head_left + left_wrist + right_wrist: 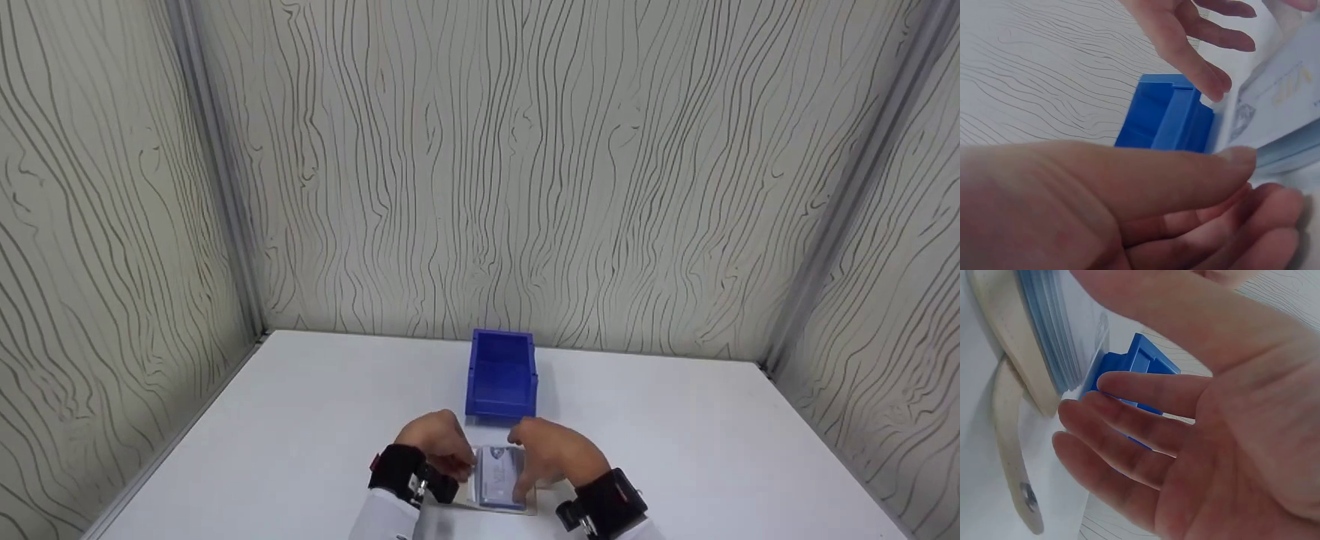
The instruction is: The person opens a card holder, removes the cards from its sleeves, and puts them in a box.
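Note:
An opened cream card holder [529, 504] lies on the table, its clear sleeves stacked and a pale card [498, 474] on top. The card bears the letters VIP [1293, 84] in the left wrist view. My left hand [439, 444] pinches the holder's left edge, thumb against curled fingers. Over the right side hovers my right hand [559, 454], its fingers spread and loosely bent, thumb down by the card's edge. In the right wrist view the sleeves [1050, 332] show edge-on above the cream cover, and a strap [1010, 433] with a metal snap sticks out.
A blue plastic bin [501, 411] stands just behind the card holder, near the back of the white table [337, 405]. Wood-grain patterned panels [480, 165] rise at the back and both sides. Dark camera straps [611, 501] circle both wrists.

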Available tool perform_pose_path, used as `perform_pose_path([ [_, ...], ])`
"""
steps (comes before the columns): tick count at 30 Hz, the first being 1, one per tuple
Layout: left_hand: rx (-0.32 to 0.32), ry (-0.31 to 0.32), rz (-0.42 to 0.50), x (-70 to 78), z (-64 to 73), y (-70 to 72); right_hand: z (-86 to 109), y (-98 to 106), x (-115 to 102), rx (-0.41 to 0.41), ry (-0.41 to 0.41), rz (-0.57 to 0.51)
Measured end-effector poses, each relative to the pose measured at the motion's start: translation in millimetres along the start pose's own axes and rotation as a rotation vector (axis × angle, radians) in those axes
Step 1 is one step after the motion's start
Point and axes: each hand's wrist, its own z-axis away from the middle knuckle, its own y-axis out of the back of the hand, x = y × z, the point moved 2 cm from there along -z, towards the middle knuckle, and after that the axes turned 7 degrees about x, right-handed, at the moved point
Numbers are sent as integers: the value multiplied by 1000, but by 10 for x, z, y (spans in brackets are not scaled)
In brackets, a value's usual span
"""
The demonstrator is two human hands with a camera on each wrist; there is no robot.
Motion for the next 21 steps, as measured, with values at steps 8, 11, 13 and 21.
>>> perform_pose_path([
  [8, -70, 30, 171, -127, -28, -13, 6, -51, -28, -28, -21, 9],
  [11, -75, 32, 213, -126, -27, -24, 11, -57, -32, -24, -13, 20],
  [13, -74, 30, 224, -120, -22, -37, 11, -63, -34, -25, -7, 30],
  [21, -72, 54, 249, -119, -31, -67, 9, -81, -35, -24, 12, 69],
])
